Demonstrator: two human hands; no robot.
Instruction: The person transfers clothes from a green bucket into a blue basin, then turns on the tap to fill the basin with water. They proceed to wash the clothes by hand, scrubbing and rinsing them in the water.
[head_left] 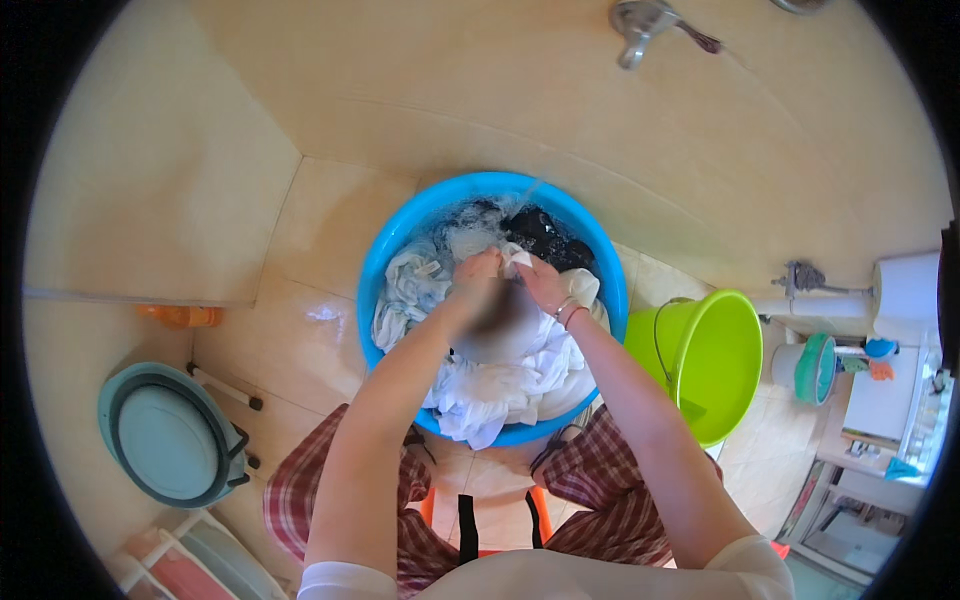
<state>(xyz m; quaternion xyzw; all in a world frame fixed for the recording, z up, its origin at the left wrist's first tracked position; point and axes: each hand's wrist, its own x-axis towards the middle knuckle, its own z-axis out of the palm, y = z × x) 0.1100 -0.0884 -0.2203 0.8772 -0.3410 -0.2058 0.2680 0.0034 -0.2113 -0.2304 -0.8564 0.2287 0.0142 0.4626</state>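
One pinch of white cloth (519,258), and the right hand (546,287) has its fingers closed on it, down inside the blue tub (368,300)! Left hand (479,269) just beside, fingers bent at the same fabric, though whether they grip it I cannot tell. So the cloth sits right between the hands, with white laundry (500,390) heaped nearer the body. Beyond the hands, dark laundry (540,235) lies wet beside a stream of water (523,198), and off to their right, a lime-green bucket (725,360).

Beige walls (440,70) meet a pale, glossy tiled floor (315,235); a bright window (928,415) stands far right
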